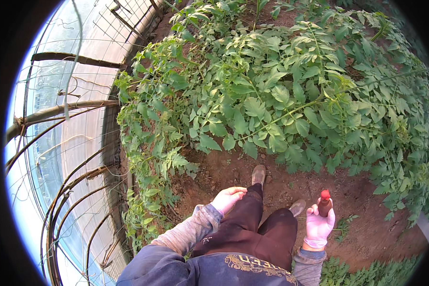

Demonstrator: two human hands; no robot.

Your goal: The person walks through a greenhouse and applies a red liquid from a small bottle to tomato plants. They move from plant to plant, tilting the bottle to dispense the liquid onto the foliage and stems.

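Observation:
My right hand, in a pale thin glove, is closed around a small dark red bottle with a bright red tip, held upright over the soil path. My left hand is above my left thigh, its thumb and fingertips together near the knee; whether something tiny is between them I cannot tell. Leafy green tomato plants spread in front of both hands, beyond my shoes. One long stem leans out across the foliage, tied or lying along a thin string that runs to the right.
On the left stands a greenhouse wall of plastic film with bent poles, wires and mesh. Reddish bare soil lies underfoot, with small weeds. More green plants grow at the lower right, behind my right hand.

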